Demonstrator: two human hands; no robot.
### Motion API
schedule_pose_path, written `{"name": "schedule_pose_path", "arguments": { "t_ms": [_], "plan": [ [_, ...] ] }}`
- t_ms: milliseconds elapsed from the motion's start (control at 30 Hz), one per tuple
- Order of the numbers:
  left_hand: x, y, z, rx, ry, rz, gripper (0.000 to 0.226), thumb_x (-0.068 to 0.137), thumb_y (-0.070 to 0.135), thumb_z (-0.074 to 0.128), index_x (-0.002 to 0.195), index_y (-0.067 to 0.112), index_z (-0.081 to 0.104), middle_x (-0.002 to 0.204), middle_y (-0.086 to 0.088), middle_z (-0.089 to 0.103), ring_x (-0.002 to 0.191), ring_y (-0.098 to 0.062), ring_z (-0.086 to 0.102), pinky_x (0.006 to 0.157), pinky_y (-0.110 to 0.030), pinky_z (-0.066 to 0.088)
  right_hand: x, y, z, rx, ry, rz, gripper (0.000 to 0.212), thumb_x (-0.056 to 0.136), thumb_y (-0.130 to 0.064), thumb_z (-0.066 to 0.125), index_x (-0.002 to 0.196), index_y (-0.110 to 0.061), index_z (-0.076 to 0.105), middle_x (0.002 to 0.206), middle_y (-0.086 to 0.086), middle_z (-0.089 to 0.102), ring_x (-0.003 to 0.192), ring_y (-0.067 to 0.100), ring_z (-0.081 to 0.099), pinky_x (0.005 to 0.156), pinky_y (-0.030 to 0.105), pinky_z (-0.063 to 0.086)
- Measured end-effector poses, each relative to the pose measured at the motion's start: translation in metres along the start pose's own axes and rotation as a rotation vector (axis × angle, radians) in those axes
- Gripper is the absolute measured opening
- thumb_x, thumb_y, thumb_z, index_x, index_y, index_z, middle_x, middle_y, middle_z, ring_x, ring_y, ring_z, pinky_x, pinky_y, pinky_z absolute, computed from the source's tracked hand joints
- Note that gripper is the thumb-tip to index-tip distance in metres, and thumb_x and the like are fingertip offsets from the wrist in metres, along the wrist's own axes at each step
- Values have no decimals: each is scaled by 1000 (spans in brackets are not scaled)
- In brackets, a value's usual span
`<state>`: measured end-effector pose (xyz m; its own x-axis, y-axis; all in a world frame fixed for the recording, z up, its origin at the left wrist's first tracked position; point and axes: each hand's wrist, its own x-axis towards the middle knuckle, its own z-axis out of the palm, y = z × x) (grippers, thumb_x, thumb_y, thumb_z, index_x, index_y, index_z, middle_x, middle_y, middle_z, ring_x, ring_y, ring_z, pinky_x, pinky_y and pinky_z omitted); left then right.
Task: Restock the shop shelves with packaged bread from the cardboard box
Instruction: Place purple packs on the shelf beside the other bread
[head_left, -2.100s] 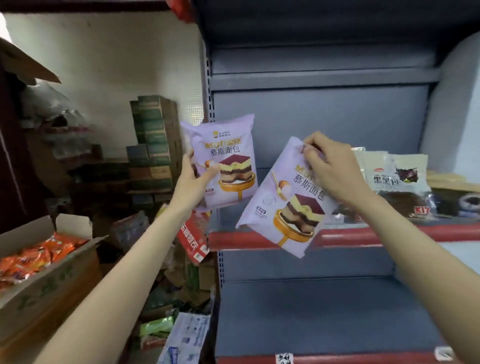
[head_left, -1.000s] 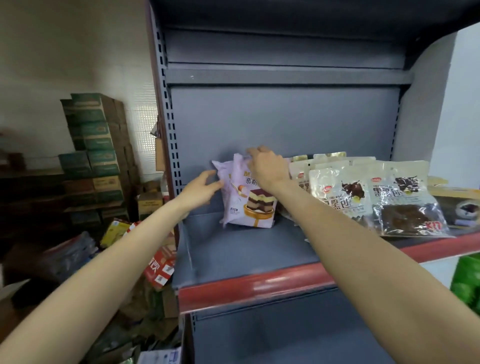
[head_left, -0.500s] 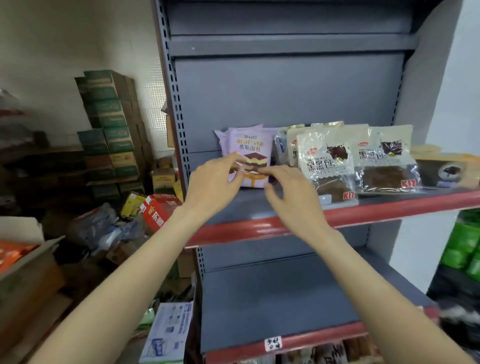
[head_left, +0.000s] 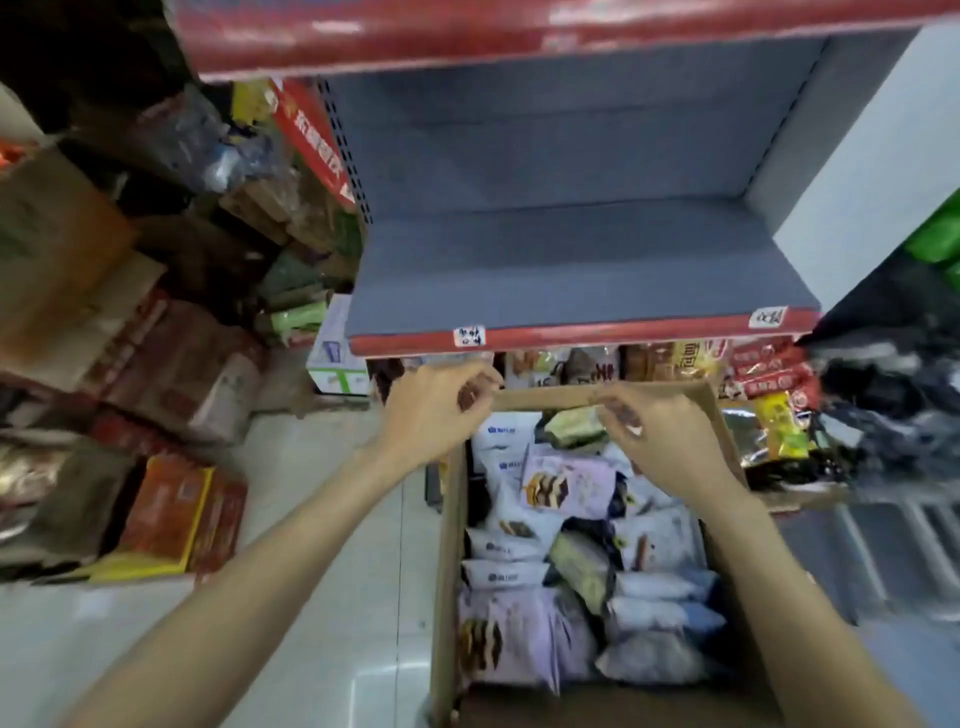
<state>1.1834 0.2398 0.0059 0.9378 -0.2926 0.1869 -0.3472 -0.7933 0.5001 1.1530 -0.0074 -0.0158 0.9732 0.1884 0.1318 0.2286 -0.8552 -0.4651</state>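
Both purple packets are shelved now, and your empty left hand (head_left: 431, 415) and right hand (head_left: 660, 436), fingers loosely curled, hover over the open brown cardboard box (head_left: 447, 519). Packaged bread fills it; a lilac cake-print packet (head_left: 569, 486) lies at six o'clock from your right hand, likely next.

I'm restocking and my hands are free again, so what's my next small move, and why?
Probably lower the right hand onto the lilac cake-picture bread packet lying on top in the open brown cardboard box. Both hands, the left hand too, hover empty over the box's far edge, and the grey shelf above is bare.
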Motion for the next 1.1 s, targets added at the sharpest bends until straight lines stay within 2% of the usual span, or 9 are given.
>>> {"name": "schedule_pose_path", "arguments": {
  "t_ms": [100, 167, 367, 467, 567, 700, 900, 1000, 1100],
  "plan": [
    [-38, -16, 64, 132, -356, -180, 25, 88, 33, 53, 110, 28, 64, 101, 5, 71, 94, -20, 66, 76, -28, 49, -45, 55, 43, 8, -275, 178, 21, 96, -24, 52, 115, -21, 61, 84, 4, 66, 63, 12, 56, 47, 24, 37],
    [-62, -29, 103, 49, -513, -302, 27, 88, 27, 57, 115, 25, 61, 108, 4, 69, 100, -19, 64, 80, -29, 48, -71, 81, 71, 71, -350, 290, 23, 97, -21, 51, 116, -14, 62, 92, 10, 68, 67, 14, 58, 52, 19, 39],
    [-128, -56, 200, 32, -714, -507, 48, 82, 19, 64, 126, 32, 51, 125, 6, 60, 114, -18, 57, 92, -30, 47, -83, 125, 149, 50, -385, 376, 37, 93, -19, 57, 129, -14, 51, 127, 13, 53, 103, 33, 56, 78, 41, 47],
    [-142, -67, 223, 62, -730, -560, 60, 82, 20, 67, 136, 30, 44, 136, 4, 50, 121, -20, 50, 96, -32, 44, -56, 141, 175, -80, -388, 274, 54, 88, -23, 63, 137, -11, 42, 136, 13, 46, 129, 35, 36, 107, 45, 32],
    [-151, -72, 244, 88, -875, -468, 83, 77, 28, 74, 146, 23, 27, 150, -2, 32, 136, -23, 32, 106, -36, 36, -28, 159, 194, -228, -441, 226, 73, 87, -30, 64, 145, -10, 26, 150, 9, 29, 139, 34, 20, 115, 42, 19],
    [-161, -75, 271, 138, -1049, -342, 106, 69, 34, 80, 149, 19, 12, 155, -2, 20, 141, -22, 22, 110, -42, 30, -2, 173, 212, -327, -528, 234, 78, 82, -37, 69, 142, -13, 26, 143, 13, 36, 136, 38, 25, 113, 45, 21],
    [-154, -83, 287, 281, -1136, -194, 101, 64, 50, 79, 146, 30, 23, 147, -1, 31, 134, -23, 28, 107, -46, 31, 1, 178, 226, -290, -543, 241, 63, 76, -37, 72, 130, -15, 48, 128, 20, 47, 125, 40, 36, 113, 44, 16],
    [-147, -84, 287, 296, -1146, -107, 89, 65, 50, 78, 140, 28, 36, 139, -3, 36, 130, -23, 30, 102, -42, 32, -8, 181, 223, -90, -510, 267, 60, 73, -27, 77, 126, -14, 52, 119, 19, 52, 110, 39, 50, 91, 41, 39],
    [-146, -83, 284, 196, -1147, -116, 85, 67, 42, 80, 138, 23, 38, 140, -2, 36, 131, -21, 31, 99, -39, 33, -13, 173, 215, 122, -410, 311, 50, 74, -19, 75, 120, -10, 57, 110, 15, 62, 97, 34, 59, 69, 32, 40]
  ]
}}
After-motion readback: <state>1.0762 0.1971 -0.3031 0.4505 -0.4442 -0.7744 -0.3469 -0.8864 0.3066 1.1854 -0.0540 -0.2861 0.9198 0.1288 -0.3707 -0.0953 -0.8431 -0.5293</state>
